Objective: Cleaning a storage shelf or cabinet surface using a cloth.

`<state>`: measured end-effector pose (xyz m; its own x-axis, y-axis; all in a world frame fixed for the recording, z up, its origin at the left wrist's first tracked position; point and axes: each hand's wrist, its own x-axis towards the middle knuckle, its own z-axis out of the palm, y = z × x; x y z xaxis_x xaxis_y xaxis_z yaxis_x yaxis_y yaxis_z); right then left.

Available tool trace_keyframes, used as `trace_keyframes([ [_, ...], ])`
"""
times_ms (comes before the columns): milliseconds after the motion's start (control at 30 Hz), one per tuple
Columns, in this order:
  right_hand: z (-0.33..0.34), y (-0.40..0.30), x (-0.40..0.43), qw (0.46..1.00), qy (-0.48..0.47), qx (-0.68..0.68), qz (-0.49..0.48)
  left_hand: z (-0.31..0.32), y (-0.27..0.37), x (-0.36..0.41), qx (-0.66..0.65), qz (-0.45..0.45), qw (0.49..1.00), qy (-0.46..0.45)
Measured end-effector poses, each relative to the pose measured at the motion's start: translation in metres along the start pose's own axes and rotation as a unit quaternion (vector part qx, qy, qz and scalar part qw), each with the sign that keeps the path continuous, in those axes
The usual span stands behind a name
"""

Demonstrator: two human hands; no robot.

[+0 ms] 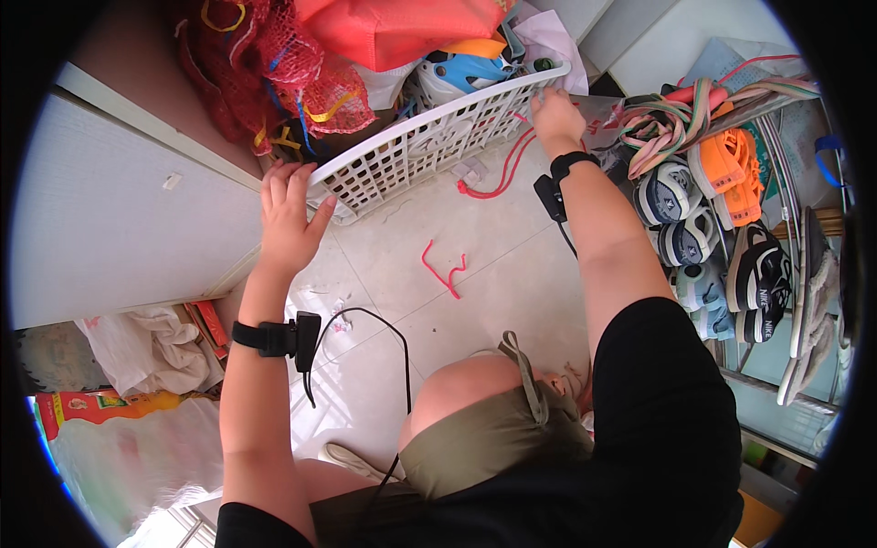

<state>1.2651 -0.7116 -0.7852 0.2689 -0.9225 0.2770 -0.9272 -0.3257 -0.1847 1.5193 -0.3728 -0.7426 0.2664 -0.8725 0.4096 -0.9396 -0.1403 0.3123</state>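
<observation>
A white plastic lattice basket (pixel 431 140) stands across the floor ahead of me. My left hand (pixel 291 216) is at its left corner, with the fingers along the end and the thumb at the front. At the right end, my right hand (pixel 558 120) is closed around the basket's edge; its fingertips are partly hidden. Inside or above the basket are red mesh bags (pixel 301 82), a red fabric bag (pixel 404 31) and a blue-and-white helmet-like item (pixel 459 72). Overlap hides how these items rest.
A red cord (pixel 503 181) lies beside the basket, and a short red string (pixel 449 277) lies on the tiles. Shoes (pixel 664 195) and orange sandals (pixel 730 171) fill a metal rack at right. A white cabinet panel (pixel 137 192) borders the left. A black cable (pixel 408 363) hangs before me.
</observation>
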Motion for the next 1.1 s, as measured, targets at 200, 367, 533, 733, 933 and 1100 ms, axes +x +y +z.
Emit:
trace_keyframes([
  [200,0.007,0.009,-0.005,0.982,0.002,0.152,0.108,0.0,-0.002,-0.005,0.0,-0.009,1.0,0.001],
  [367,0.057,0.059,0.008,0.904,0.072,0.338,0.252,0.0,-0.002,0.002,-0.01,0.018,1.0,-0.007],
  [533,0.063,0.056,0.051,0.869,0.055,0.448,0.205,0.0,-0.003,0.002,-0.012,0.01,1.0,-0.025],
  [733,0.028,0.037,0.037,0.966,0.015,0.203,0.162,0.002,-0.008,-0.006,-0.006,0.007,1.0,-0.009],
  [933,0.061,0.04,0.021,0.896,0.07,0.369,0.236,-0.004,-0.001,0.0,-0.019,0.003,0.999,-0.029],
  [1100,0.054,0.04,0.017,0.658,0.089,0.697,0.271,-0.002,-0.003,0.001,-0.016,0.004,0.999,-0.038],
])
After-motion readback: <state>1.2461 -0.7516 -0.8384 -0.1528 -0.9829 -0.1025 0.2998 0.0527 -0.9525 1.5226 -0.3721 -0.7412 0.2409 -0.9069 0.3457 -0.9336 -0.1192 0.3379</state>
